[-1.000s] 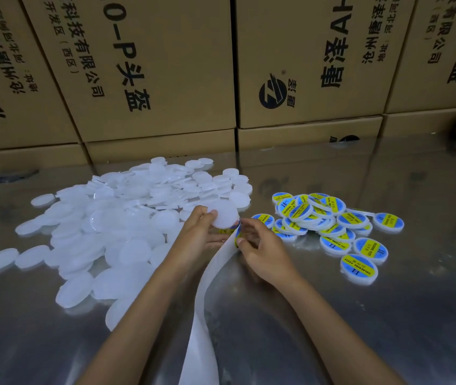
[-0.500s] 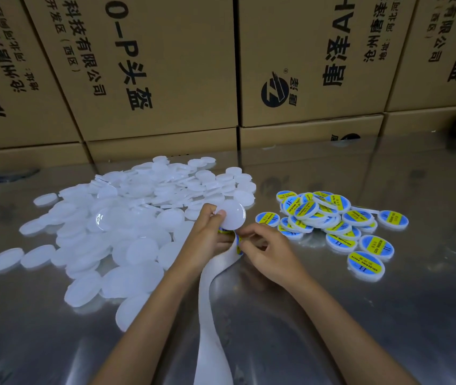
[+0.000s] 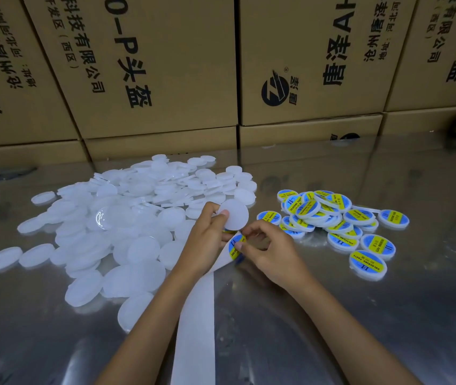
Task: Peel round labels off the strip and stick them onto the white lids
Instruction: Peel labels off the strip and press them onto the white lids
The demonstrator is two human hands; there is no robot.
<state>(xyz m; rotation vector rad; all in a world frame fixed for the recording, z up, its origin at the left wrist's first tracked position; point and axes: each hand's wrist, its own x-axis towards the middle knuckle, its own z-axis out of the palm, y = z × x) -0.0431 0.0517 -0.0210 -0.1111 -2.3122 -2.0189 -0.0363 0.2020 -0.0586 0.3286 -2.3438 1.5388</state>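
Observation:
My left hand (image 3: 210, 234) holds a bare white lid (image 3: 235, 215) upright between thumb and fingers, and also pinches the top of the white backing strip (image 3: 196, 315), which runs down toward the bottom edge of the view. A round blue and yellow label (image 3: 234, 247) is partly lifted off the strip. My right hand (image 3: 271, 251) pinches that label's edge with thumb and forefinger. The label is just below the held lid and apart from it.
A wide pile of bare white lids (image 3: 126, 218) lies left of my hands. Several labelled lids (image 3: 332, 218) are heaped to the right. Both piles rest on a shiny metal table (image 3: 360, 315). Stacked cardboard boxes (image 3: 151, 65) wall off the far edge.
The label has come further off the strip and now shows its blue and yellow face. The white lid has risen slightly in my left hand.

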